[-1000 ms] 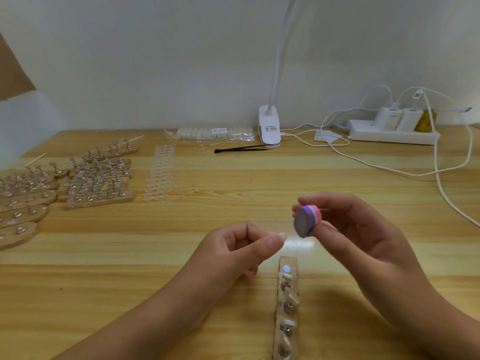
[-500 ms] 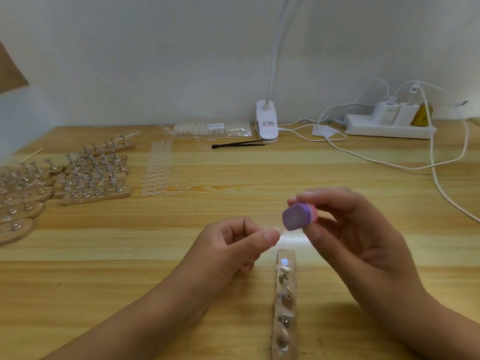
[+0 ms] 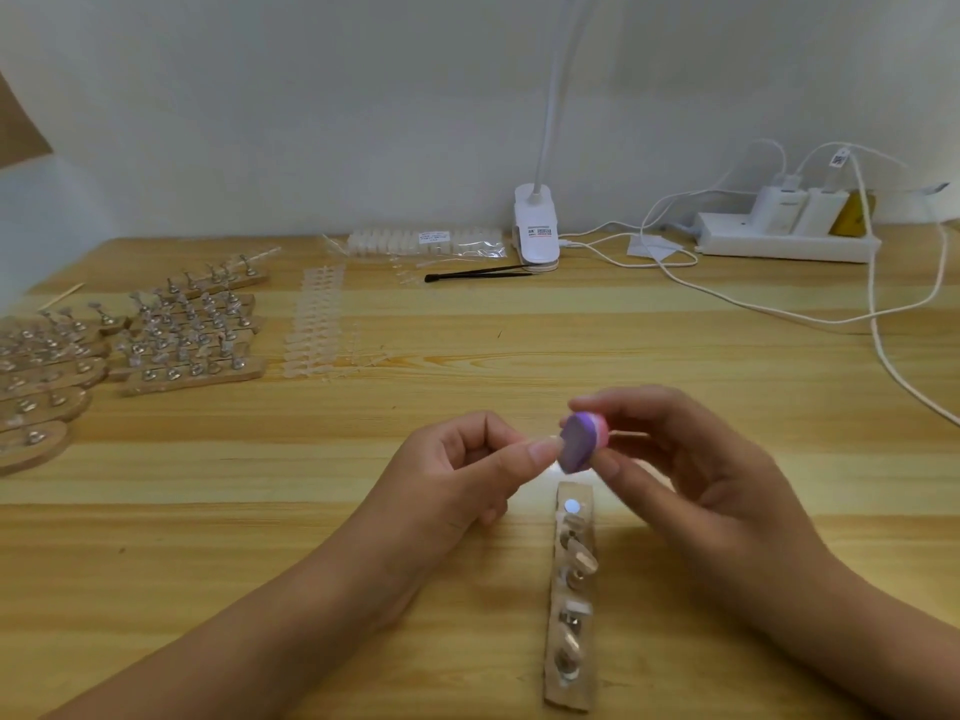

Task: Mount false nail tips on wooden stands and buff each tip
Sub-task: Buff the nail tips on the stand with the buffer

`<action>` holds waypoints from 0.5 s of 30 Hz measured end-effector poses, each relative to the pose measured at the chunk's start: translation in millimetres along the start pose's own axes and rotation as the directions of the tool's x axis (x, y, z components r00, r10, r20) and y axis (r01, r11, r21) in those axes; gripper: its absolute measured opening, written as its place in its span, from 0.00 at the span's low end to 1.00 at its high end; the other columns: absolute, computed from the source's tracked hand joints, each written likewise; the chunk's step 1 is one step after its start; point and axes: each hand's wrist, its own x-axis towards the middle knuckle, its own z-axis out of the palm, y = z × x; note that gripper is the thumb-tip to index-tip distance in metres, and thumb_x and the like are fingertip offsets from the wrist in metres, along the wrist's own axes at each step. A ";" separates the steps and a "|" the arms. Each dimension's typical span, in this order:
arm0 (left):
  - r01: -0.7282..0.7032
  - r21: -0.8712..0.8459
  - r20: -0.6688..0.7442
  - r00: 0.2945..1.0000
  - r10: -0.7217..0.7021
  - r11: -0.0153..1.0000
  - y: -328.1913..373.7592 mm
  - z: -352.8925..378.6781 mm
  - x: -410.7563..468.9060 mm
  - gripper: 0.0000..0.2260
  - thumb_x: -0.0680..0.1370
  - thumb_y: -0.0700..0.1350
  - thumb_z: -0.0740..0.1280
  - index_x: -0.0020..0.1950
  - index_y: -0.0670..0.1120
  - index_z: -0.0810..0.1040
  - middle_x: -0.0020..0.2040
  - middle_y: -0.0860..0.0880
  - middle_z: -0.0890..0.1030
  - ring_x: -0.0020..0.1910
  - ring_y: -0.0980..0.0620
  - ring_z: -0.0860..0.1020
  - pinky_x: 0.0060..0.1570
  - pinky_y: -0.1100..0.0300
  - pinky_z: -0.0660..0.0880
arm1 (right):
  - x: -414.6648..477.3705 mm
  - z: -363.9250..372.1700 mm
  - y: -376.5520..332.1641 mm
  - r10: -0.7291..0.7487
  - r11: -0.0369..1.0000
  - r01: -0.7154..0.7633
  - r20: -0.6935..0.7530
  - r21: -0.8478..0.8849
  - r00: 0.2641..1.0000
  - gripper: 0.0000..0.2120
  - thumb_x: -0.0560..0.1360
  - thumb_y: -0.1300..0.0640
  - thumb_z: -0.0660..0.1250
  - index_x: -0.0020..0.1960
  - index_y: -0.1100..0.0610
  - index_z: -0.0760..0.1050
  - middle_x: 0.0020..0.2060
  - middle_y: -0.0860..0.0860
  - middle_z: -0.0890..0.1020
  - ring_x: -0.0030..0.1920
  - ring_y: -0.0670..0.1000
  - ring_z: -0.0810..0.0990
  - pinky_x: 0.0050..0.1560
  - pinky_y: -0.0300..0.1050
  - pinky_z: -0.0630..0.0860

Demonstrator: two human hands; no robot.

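My left hand (image 3: 467, 470) pinches a small clear nail tip (image 3: 545, 440) between thumb and forefinger. My right hand (image 3: 691, 475) holds a purple and pink buffer block (image 3: 583, 442), and its purple face touches the tip. Below the hands a wooden stand (image 3: 571, 595) lies lengthwise on the table, with several metal holders, some carrying nail tips; its far end shows a bare round white spot. A strip of loose clear nail tips (image 3: 317, 324) lies at the middle left.
Several wooden stands with metal holders (image 3: 192, 330) crowd the left side of the table. At the back are a bag of nail tips (image 3: 431, 241), black tweezers (image 3: 478, 274), a white clip lamp (image 3: 537, 231), and a power strip (image 3: 784, 241) with trailing white cables.
The buffer block has moved down and left against the nail tip, and its purple face has turned; my left hand stayed nearly in place.
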 end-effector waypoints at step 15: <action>-0.015 0.037 -0.003 1.000 0.015 0.999 0.2 1.7 -1.1 0.11 0.63 0.59 0.75 0.33 0.53 0.79 0.29 0.55 0.73 0.28 0.58 0.68 0.31 0.69 0.68 | 2.5 -8.4 -5.1 0.127 0.981 -0.106 -0.130 0.161 0.983 0.14 0.72 0.53 0.73 0.57 0.48 0.78 0.41 0.49 0.83 0.43 0.46 0.82 0.47 0.33 0.77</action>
